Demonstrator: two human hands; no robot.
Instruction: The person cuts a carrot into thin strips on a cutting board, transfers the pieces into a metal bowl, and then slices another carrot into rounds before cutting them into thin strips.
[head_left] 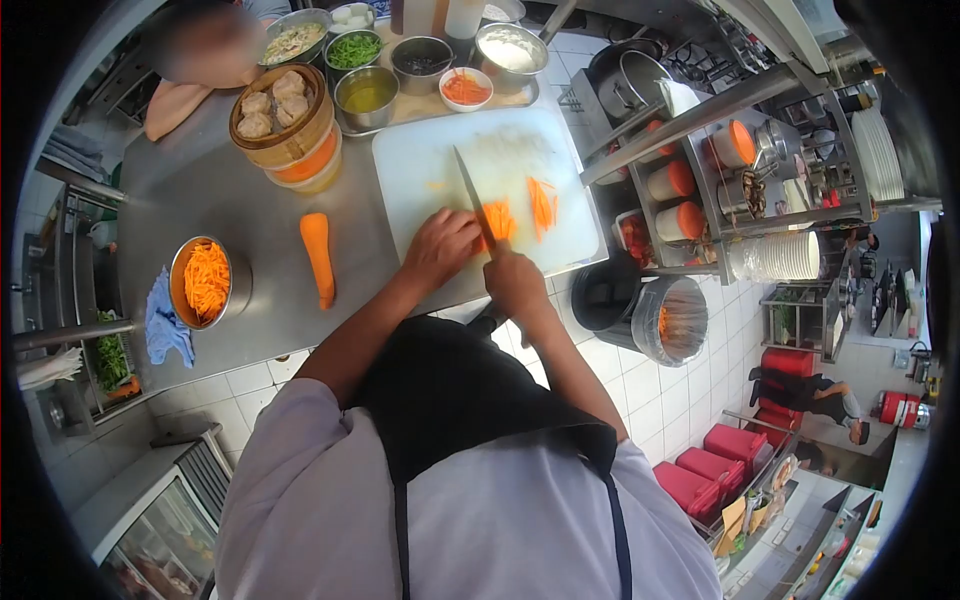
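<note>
My right hand (516, 282) is closed round the handle of a kitchen knife (467, 182), its blade pointing away from me over the white cutting board (410, 165). Left of the blade, my left hand (445, 245) rests on the board with curled fingers, holding carrot that they mostly hide. Cut carrot strips (499, 218) lie against the blade's right side. A second small pile of carrot strips (542, 207) sits farther right. A peeled whole carrot (317, 258) lies on the steel table, near a metal bowl (240, 290) of shredded carrot (207, 284).
A blue cloth (166, 325) lies by the table's left edge. Stacked bamboo steamers (285, 150) with dumplings stand behind. Beyond the board, a tray (515, 97) carries several ingredient bowls. A person's arm (180, 108) leans on the far-left table. A lined bin (670, 320) stands right.
</note>
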